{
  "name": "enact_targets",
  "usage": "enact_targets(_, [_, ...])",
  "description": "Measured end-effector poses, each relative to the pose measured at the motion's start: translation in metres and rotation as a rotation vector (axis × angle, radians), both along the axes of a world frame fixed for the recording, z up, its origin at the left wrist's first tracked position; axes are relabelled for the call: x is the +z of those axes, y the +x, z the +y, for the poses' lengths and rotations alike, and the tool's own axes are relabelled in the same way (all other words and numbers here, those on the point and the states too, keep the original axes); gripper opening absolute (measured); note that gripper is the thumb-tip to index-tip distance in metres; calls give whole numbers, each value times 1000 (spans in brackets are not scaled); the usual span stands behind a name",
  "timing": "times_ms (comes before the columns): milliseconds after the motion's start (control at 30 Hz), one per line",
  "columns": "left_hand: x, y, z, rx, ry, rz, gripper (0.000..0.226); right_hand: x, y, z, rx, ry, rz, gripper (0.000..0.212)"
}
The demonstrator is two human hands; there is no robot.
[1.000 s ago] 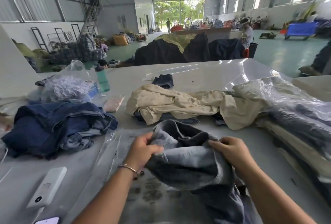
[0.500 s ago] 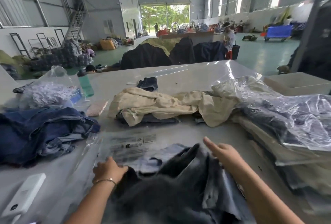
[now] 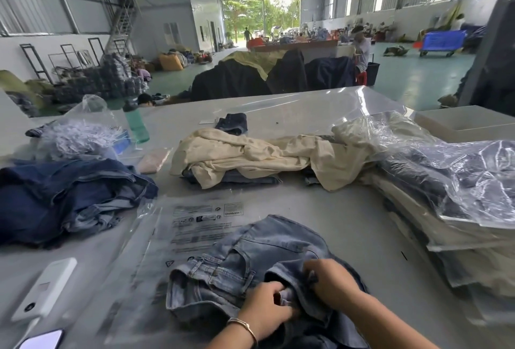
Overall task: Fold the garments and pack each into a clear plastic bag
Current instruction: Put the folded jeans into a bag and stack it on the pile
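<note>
denim on the bag, fold not yet made

faded grey-blue jeans (image 3: 250,262) lie crumpled on the near edge of the worktop (image 3: 348,226), spread over a flat clear plastic bag (image 3: 195,223) whose printed warning panel shows beyond the waistband. the left hand (image 3: 267,307) pinches a fold of the denim near the middle, fingers curled into the cloth; the right hand (image 3: 331,281) sits just beside it with its own grip closed on the same bunched part. both grips are narrow and full of fabric.

by the look of it, this is the start of the folding step: the garment is still loose and uneven, legs trailing toward the person. the next move would call for pulling the cloth flat and square, then doubling it small enough to fit the bag's width, and freeing the bag from beneath before sliding the jeans in.

containers: the bag under the jeans looks flat and empty. to the right a stack of packed bags (image 3: 451,181) holds folded dark and pale garments, film wrinkled on top. at the far left a loose plastic sack (image 3: 80,136) holds what seems to be pale shredded or bundled material; what exactly, i cannot tell. unbagged still: a dark denim heap (image 3: 64,198) on the left and cream garments (image 3: 250,156) across the middle.
</note>
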State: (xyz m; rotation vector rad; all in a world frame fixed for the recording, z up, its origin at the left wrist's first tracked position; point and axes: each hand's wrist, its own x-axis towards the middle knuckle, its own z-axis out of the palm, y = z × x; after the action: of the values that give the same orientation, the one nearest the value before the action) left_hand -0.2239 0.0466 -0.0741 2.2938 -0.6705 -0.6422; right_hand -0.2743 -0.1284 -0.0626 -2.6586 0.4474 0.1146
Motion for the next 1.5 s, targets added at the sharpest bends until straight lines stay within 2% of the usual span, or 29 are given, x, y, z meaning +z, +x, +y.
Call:
enact_targets(67, [16, 0, 1, -20, -105, -31, 19, 14, 2, -12, -59, 178, -108, 30])
enact_targets(100, [29, 4, 3, 30, -194, -24, 20, 24, 3, -19, -130, 257, -200, 29])
enact_targets(200, [75, 30, 24, 259, -437, -89, 45, 58, 3, -42, -309, 359, -523, 19])
enact_targets(233, [90, 39, 35, 315, -491, -125, 46, 69, 1, -48, -362, 462, -617, 19])
enact_targets(300, [115, 52, 58, 373, -539, -196, 43, 91, -4, -58, -433, 835, -705, 19])
enact_targets(367, [123, 55, 66, 291, -458, -161, 37, 105, -6, -60, -409, 1202, -571, 12])
enact_targets(433, [112, 41, 59, 27, -269, 43, 12, 107, -5, -48, -353, 1406, -382, 9])
enact_targets(467, [103, 28, 49, -78, -166, 166, 13, 103, -3, -40, -341, 1460, -319, 10])
enact_targets(500, [88, 16, 38, -126, -112, 236, 34, 97, -1, -31, -340, 1476, -281, 9])
enact_targets(533, [72, 5, 25, -102, -96, 243, 46, 92, -1, -23, -346, 1447, -266, 10])
enact_targets(567, [59, -5, 14, -30, -138, 228, 46, 86, -1, -18, -329, 1350, -271, 11])
enact_targets(633, [38, -14, -2, 207, -363, 334, 27, 81, -5, -13, -195, 1049, -277, 6])
enact_targets(700, [28, -14, -10, 358, -540, 515, 10, 73, -10, -13, 37, 660, -117, 50])
enact_targets(733, [23, -11, -12, 377, -536, 521, 9, 65, -11, -12, 117, 378, -8, 74])
enact_targets(767, [19, -9, -14, 373, -498, 498, 10, 56, -13, -9, 157, 104, 65, 86])
enact_targets(800, [17, -8, -15, 361, -454, 475, 10, 47, -14, -3, 155, -96, 65, 84])
enact_targets(833, [15, -8, -16, 349, -400, 469, 10, 40, -15, 2, 110, -188, 32, 72])
enact_targets(900, [13, -11, -16, 307, -286, 491, 13, 31, -17, 3, -10, -191, -119, 34])
enact_targets(933, [12, -14, -15, 278, -244, 519, 22, 32, -18, -1, -63, -174, -179, 18])
enact_targets(967, [10, -17, -14, 258, -231, 570, 30, 34, -18, -6, -128, -142, -227, 24])
enact_targets(1000, [8, -21, -14, 246, -262, 639, 31, 38, -16, -13, -198, -51, -286, 34])
enact_targets(1067, [6, -30, -21, 254, -393, 729, 23, 57, -16, -23, -324, 360, -477, 34])
enact_targets(1133, [9, -36, -33, 352, -540, 705, 27, 82, -17, -29, -348, 752, -552, 33])
enact_targets(1200, [21, -37, -41, 440, -600, 625, 28, 102, -20, -43, -308, 902, -549, 37])
enact_targets(1267, [42, -29, -39, 448, -631, 547, 19, 114, -25, -59, -316, 1073, -559, 42])
enact_targets(1367, [95, -1, -28, 327, -931, 696, 13, 118, -33, -86, -484, 1474, -659, 51])
enact_targets(1400, [113, 8, -23, 299, -1044, 740, 12, 118, -35, -90, -500, 1566, -691, 46])
enact_targets(1433, [128, 17, -17, 313, -1092, 711, 19, 117, -37, -93, -475, 1631, -719, 37])
enact_targets(1500, [152, 31, -2, 299, -1127, 565, 23, 115, -40, -96, -370, 1674, -783, 20])
